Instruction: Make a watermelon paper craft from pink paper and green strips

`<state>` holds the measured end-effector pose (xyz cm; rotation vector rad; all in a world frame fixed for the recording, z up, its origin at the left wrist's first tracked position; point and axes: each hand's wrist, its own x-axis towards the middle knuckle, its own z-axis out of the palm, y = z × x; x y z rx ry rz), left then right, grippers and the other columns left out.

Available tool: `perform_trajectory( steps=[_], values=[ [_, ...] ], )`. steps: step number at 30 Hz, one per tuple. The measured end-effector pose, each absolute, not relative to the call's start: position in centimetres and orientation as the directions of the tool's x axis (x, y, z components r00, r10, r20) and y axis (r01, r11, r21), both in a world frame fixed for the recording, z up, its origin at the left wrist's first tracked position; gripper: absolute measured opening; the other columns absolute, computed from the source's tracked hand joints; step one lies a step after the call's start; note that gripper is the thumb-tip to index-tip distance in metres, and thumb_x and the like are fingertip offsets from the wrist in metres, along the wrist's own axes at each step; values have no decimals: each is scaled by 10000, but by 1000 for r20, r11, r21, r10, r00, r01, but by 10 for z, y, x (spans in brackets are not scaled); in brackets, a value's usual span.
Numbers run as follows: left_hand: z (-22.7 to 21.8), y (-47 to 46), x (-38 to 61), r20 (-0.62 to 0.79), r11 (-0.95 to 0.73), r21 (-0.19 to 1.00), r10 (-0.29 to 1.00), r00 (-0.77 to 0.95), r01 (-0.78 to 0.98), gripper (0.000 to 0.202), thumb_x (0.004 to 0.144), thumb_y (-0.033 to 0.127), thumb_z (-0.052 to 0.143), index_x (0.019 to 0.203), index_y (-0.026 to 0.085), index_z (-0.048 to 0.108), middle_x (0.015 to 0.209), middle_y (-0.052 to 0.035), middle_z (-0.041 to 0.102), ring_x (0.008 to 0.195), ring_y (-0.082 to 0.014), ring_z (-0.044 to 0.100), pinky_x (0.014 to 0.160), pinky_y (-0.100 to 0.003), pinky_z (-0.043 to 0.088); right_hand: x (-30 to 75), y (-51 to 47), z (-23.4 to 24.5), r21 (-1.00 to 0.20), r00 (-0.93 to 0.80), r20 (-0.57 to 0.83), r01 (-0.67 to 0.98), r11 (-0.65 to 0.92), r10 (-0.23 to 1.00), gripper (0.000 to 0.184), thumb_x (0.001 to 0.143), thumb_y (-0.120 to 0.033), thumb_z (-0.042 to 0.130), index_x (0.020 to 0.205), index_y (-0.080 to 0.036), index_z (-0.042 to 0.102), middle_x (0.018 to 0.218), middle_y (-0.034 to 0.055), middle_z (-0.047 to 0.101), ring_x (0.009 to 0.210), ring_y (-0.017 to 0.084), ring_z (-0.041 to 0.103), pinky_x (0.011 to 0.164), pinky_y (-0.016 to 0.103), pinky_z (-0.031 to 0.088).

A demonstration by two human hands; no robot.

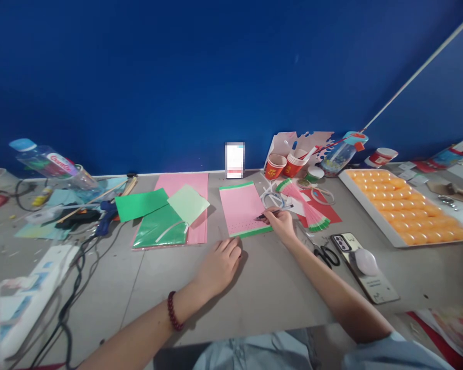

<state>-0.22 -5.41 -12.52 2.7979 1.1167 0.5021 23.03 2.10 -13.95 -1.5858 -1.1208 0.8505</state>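
Observation:
A black pen [260,218] is held in my right hand [278,223], its tip at a pink sheet of paper [241,205]. Green strips edge the sheet at top and bottom, and small dark dots are scattered along its lower part. My left hand [221,262] lies palm down, fingers loosely stretched, its fingertips by the sheet's lower left corner. Just right of the sheet is a folded pink paper fan [306,205] with green edging, partly over a red sheet [326,206]. Black-handled scissors [327,255] rest beside my right forearm.
Green paper [141,205], a pale green square [189,204] and pink sheets [198,180] lie left. Further left are a glue gun [106,218], cables and a power strip [34,298]. Red paper cups [275,167], a phone [364,267] and an orange-filled tray [403,208] stand right.

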Motion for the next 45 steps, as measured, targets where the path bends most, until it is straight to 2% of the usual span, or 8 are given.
perform_trajectory(
  steps=[16,27,38,45],
  values=[
    [-126,-54,-2,264,-727,183,685,679,662,156,948,167,402,1030,177,534,1235,-103,589,1071,-251,541,841,-400,445,229,20,-138,-960,327,-28,254,-116,945,236,665,-375,609,572,-158,620,550,59,671,592,203,651,499,231,465],
    [-126,-54,-2,271,-734,184,678,684,654,138,940,158,416,1018,164,529,1231,-109,591,1069,-256,537,837,-397,446,231,20,-132,-972,350,-30,208,-109,936,230,674,-349,568,530,-170,562,500,39,636,528,180,625,452,214,425],
    [-128,-54,-2,274,-730,185,681,679,658,125,945,171,417,1007,176,526,1227,-103,588,1080,-254,538,841,-401,447,236,23,-139,-960,346,-4,262,-100,938,203,671,-329,576,549,-167,584,488,17,622,526,169,608,459,207,406],
    [-127,-54,-2,271,-731,184,680,681,657,139,947,175,411,1017,182,531,1223,-104,587,1079,-253,538,845,-403,450,237,24,-144,-957,364,-14,266,-119,931,276,674,-339,585,457,-189,503,460,29,612,531,182,621,457,211,417]
  ],
)
